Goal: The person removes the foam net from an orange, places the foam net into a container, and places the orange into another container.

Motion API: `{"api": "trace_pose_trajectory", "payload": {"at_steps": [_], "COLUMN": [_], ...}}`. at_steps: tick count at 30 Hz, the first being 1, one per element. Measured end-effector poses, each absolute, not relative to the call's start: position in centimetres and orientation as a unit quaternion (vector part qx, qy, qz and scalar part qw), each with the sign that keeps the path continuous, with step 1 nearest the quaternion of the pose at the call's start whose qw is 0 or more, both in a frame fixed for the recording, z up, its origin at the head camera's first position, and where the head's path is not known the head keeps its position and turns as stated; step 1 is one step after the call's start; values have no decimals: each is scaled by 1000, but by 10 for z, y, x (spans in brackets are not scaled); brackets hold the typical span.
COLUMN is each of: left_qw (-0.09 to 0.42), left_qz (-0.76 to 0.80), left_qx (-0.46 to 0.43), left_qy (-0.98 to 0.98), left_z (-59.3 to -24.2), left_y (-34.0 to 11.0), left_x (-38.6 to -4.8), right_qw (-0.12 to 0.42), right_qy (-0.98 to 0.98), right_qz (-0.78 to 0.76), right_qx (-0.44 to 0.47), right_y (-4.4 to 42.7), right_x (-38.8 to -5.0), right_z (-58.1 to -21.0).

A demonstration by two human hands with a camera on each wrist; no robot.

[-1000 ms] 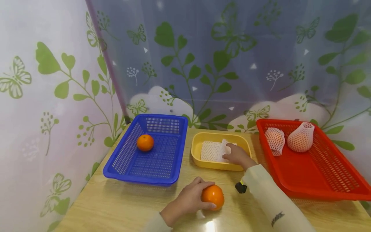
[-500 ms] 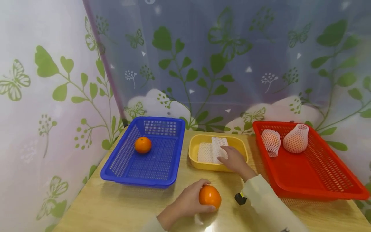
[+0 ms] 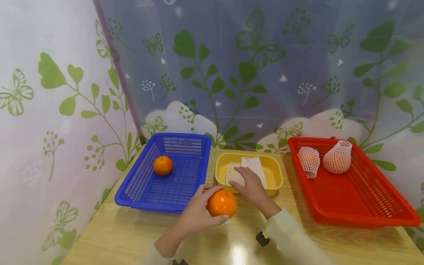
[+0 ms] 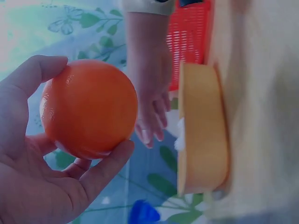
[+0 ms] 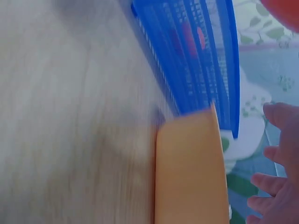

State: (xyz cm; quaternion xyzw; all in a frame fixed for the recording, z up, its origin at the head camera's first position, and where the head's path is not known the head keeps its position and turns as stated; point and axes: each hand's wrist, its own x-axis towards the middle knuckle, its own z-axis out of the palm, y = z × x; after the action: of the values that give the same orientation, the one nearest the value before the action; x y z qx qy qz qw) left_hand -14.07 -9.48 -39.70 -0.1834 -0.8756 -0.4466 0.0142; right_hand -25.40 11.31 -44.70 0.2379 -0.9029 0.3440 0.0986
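An orange fruit point(image 3: 222, 203) is gripped between the thumb and fingers of the left hand point(image 3: 195, 213), raised above the table in front of the yellow tray point(image 3: 275, 189). In the left wrist view the same fruit point(image 4: 89, 108) fills the curl of the left hand point(image 4: 42, 182). The right hand point(image 3: 253, 187) hovers over the tray's front edge, fingers spread and holding nothing. Behind its fingers lie white foam nets point(image 3: 254, 165) in the tray. The right wrist view shows the right hand point(image 5: 280, 172) with relaxed fingers beside the tray point(image 5: 191, 172).
On the left a blue basket point(image 3: 179, 208) holds another orange fruit point(image 3: 163, 165). The red basket point(image 3: 347, 198) on the right contains two net-wrapped fruits point(image 3: 309, 160). A patterned curtain point(image 3: 232, 73) hangs behind the wooden table point(image 3: 109, 235).
The left hand has lifted the fruit off the table and moved it up and left. My right hand has left the foam net and shifted left towards the fruit.
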Motion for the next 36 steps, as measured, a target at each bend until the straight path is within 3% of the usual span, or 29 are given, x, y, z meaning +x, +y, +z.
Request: {"api": "trace_pose_trajectory", "payload": {"at_steps": [21,36], "left_qw": [126,96], "left_qz": [-403,-314], "left_qx": [-136,-90], "left_qy": [-896,-940], "left_z": [-352,-327], "left_y": [-170,-195], "left_x": [-174,-235], "right_qw": [23,13], "right_qy": [-865,-895], "right_qz": [406,347], "right_qx": [294,281], "right_y": [27,24], "right_x": [-210,-200], "right_z": [-452,-445]}}
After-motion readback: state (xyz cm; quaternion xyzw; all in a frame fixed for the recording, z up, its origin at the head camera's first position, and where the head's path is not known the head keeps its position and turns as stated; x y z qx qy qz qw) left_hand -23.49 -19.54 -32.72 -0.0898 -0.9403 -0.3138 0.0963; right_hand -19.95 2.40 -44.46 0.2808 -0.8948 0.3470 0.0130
